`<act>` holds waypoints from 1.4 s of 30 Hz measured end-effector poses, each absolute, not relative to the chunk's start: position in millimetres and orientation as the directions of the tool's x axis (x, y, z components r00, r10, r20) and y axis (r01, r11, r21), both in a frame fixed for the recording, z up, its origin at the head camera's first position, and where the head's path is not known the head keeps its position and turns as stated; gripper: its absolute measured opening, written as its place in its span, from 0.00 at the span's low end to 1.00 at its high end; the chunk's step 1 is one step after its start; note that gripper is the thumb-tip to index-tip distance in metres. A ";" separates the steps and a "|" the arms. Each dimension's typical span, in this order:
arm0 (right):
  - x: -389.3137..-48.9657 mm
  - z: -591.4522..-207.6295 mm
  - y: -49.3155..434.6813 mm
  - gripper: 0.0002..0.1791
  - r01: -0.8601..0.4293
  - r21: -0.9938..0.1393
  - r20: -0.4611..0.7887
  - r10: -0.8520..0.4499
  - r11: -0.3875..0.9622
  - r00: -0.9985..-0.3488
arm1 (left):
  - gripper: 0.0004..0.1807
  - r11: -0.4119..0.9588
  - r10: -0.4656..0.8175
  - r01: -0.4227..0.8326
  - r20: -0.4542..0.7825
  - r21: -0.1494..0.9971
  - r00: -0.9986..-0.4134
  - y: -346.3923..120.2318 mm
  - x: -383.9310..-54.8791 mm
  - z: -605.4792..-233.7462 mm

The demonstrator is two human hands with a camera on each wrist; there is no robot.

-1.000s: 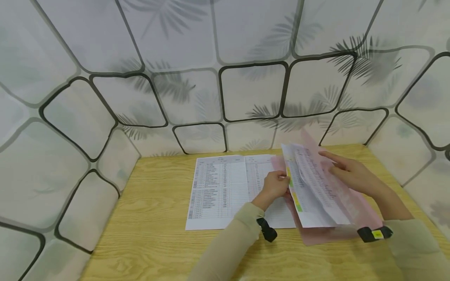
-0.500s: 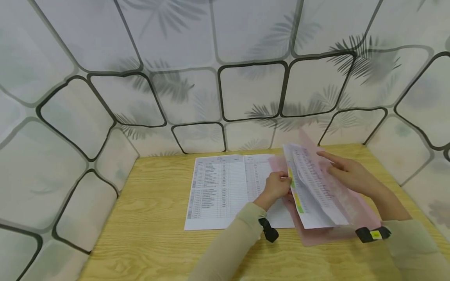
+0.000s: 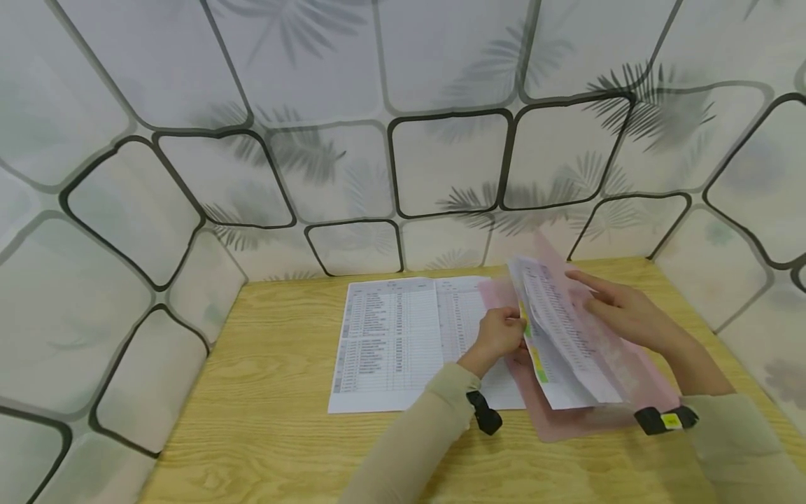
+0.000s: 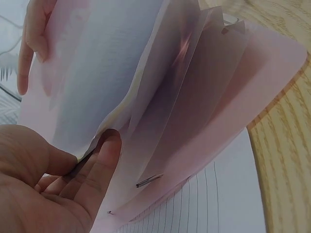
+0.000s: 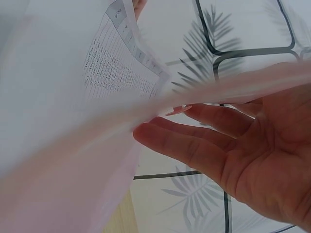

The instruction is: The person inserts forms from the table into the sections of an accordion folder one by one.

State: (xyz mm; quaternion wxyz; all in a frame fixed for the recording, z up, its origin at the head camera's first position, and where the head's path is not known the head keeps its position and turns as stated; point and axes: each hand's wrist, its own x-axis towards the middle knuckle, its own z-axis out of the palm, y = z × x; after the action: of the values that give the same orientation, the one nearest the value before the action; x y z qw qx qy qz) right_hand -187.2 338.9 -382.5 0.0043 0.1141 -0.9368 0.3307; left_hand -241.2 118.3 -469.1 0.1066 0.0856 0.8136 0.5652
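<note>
Pink folder [image 3: 636, 371] spread open, tilted up over the right part of flat printed sheets [image 3: 390, 343] on the wooden table [image 3: 264, 399]! Inside, upright printed papers [image 3: 560, 350], yellow and green marks [image 3: 537, 364] down one edge. At the left hand [image 3: 497, 334], a pinch of thumb and fingers on that edge. At the right hand [image 3: 630, 313], nearly straight fingers against the raised cover.

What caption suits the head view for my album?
Left hand pinches printed sheets, right hand touches the translucent pink folder.
</note>
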 end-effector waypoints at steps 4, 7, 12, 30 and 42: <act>-187.6 -382.7 338.8 0.30 -0.218 -0.618 0.087 -0.210 0.755 -0.974 | 0.13 0.357 0.260 0.026 -0.072 0.934 -0.963 117.2 -240.3 -467.8; -188.0 -382.5 338.6 0.30 -0.217 -0.623 0.085 -0.211 0.752 -0.974 | 0.12 0.369 0.261 0.035 -0.067 0.929 -0.963 115.9 -240.1 -467.5; -188.4 -381.9 338.5 0.31 -0.208 -0.633 0.068 -0.214 0.745 -0.974 | 0.12 0.348 0.267 0.017 -0.081 0.937 -0.960 114.5 -240.0 -467.5; -189.1 -380.9 340.3 0.31 -0.183 -0.650 0.039 -0.208 0.737 -0.977 | 0.18 0.042 0.318 -0.158 -0.163 0.987 -0.934 80.7 -245.0 -464.3; -192.3 -385.5 342.7 0.32 -0.175 -0.641 0.024 -0.208 0.747 -0.978 | 0.21 0.218 0.261 -0.100 -0.156 0.971 -0.953 7.5 -258.7 -457.3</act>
State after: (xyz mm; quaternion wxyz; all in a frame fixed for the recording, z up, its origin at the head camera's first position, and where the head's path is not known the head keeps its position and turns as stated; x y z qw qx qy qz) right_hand -192.3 342.7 -385.5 -0.0245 0.1026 -0.9343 0.3405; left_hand -258.7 7.5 -457.3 0.1445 0.0525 0.7668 0.6232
